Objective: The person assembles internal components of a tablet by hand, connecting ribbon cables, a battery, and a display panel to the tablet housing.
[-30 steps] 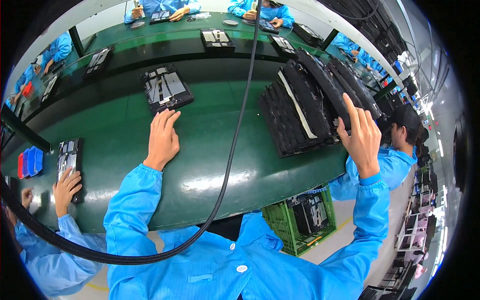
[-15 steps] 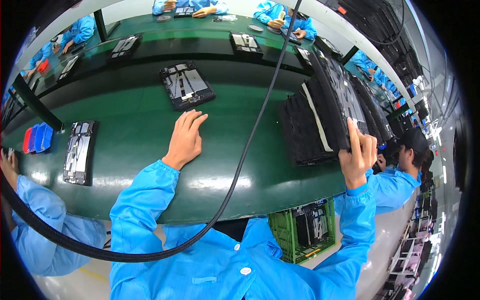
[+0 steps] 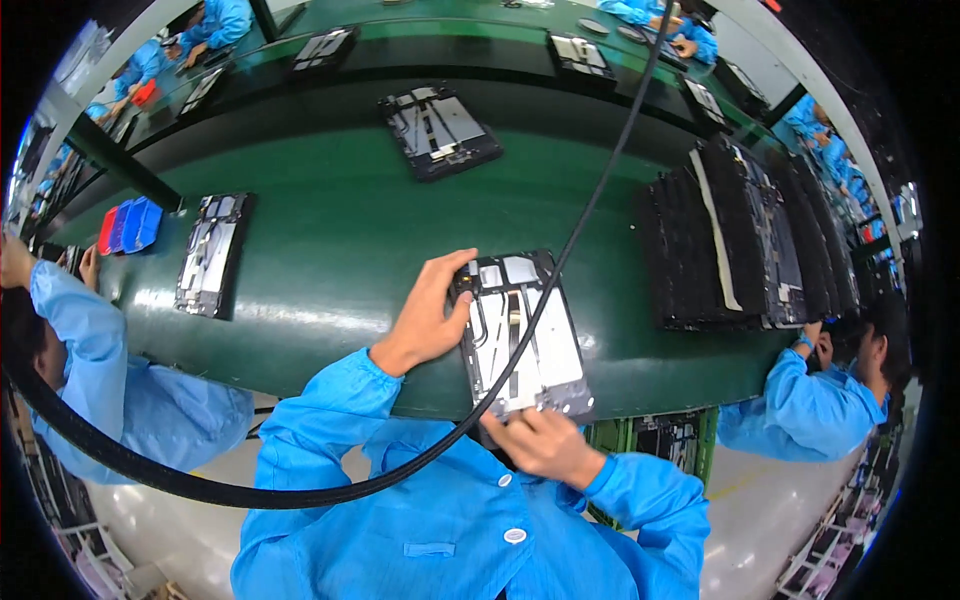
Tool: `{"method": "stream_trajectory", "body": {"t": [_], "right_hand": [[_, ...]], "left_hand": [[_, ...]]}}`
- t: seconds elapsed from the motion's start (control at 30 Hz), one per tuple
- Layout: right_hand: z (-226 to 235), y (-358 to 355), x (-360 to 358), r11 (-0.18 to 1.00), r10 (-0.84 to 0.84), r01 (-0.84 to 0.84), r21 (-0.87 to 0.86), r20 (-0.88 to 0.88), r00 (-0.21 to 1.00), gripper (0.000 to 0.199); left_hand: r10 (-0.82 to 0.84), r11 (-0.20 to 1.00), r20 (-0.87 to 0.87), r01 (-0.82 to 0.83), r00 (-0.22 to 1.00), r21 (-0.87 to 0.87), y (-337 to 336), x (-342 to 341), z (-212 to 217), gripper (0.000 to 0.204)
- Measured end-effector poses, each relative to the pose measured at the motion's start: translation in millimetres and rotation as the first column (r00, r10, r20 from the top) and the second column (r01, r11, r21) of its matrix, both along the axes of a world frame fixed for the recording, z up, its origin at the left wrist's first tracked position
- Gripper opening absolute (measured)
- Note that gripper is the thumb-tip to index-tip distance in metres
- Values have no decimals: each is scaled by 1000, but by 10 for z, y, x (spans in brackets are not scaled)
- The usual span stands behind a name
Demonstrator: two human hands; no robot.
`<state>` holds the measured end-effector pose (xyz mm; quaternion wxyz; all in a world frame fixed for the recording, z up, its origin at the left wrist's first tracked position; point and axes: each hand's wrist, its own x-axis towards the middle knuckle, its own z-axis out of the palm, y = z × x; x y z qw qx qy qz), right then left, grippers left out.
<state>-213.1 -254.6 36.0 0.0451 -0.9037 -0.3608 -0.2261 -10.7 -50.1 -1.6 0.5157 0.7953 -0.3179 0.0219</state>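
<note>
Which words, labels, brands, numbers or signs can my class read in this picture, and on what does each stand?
None can be read in this view.
Opened device, held by the left hand and right hand: any print too small to read.
Stack of devices: too dark and small to read.
White button on the blue jacket: any marking too small to read.

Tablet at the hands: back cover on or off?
Off: the tablet lies with bare silver inner panels facing up, no cover over them, left hand at its left edge.
</note>
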Motion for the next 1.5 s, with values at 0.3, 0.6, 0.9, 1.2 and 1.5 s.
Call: {"method": "stream_trajectory", "body": {"t": [0.3,0.6,0.9,1.2,1.5], "right_hand": [[214,135,548,895,84,123,429,-433,897,33],[-49,-316,1868,827,-40,222,516,-340,940,31],[-82,-317,1836,774,-40,315,550,-453,891,26],[-144,-377,1814,760,-71,300,577,-385,920,23],[-78,-385,1789,775,-90,317,546,-401,912,20]], "left_hand": [[-80,995,-100,85,992,43,178,63,117,76],[-209,973,-202,224,957,53,229,163,205,85],[-236,962,-301,267,924,64,258,216,296,91],[-259,944,-270,302,927,135,238,196,341,95],[-182,964,-154,207,971,164,97,93,324,100]]}}
